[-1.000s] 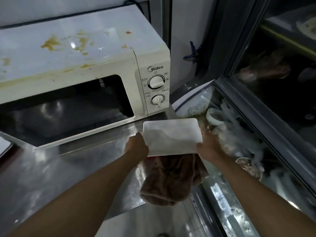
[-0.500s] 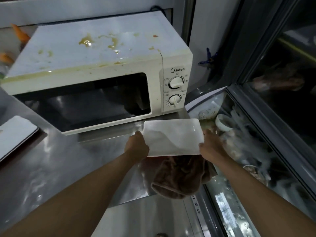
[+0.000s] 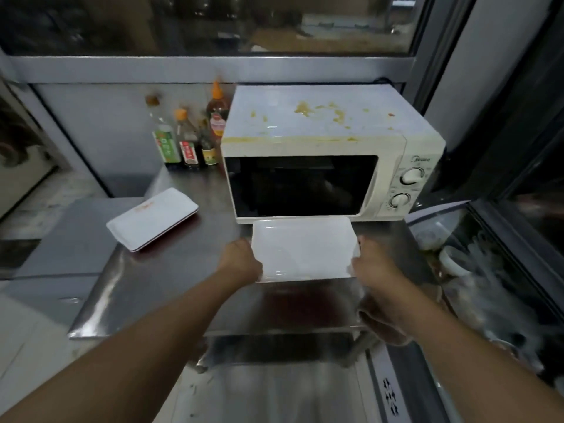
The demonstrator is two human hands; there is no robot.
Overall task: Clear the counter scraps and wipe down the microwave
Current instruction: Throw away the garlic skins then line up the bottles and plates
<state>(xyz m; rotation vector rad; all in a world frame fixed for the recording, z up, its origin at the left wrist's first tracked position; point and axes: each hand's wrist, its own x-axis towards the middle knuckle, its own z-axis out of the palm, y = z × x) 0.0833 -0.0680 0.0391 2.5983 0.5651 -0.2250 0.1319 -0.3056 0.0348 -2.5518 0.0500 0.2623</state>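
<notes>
- I see both arms stretched forward over the table (image 3: 158,279); the left hand (image 3: 241,261) grips the left short edge of a white rectangular plate (image 3: 302,250), fingers curled under it and thumb side on top; the right hand (image 3: 377,267) is closed on the plate's right short edge
- a brown cloth (image 3: 381,325) hangs below the right wrist, off the table's front right corner; I cannot tell whether the fingers pinch it or it is only draped there
- the plate is held level and looks bare on top, its far edge just under the front of the microwave (image 3: 329,154); I cannot tell if it touches the table
- the microwave stands at the back right of the table, door shut, window dark, two knobs on its right panel; its white top carries yellow-brown splashes and a yellow smear along the front edge
- a second white plate (image 3: 152,222), with a reddish rim and a small orange mark near its far end, lies flat on the left of the table, well apart from the hands
- four sauce bottles (image 3: 190,138) stand in a tight group just beside the microwave's left rear corner, against the back wall
- to the right, a glass-topped case (image 3: 488,270) holds pale bowls and blurred items; details there are too smeared to read
</notes>
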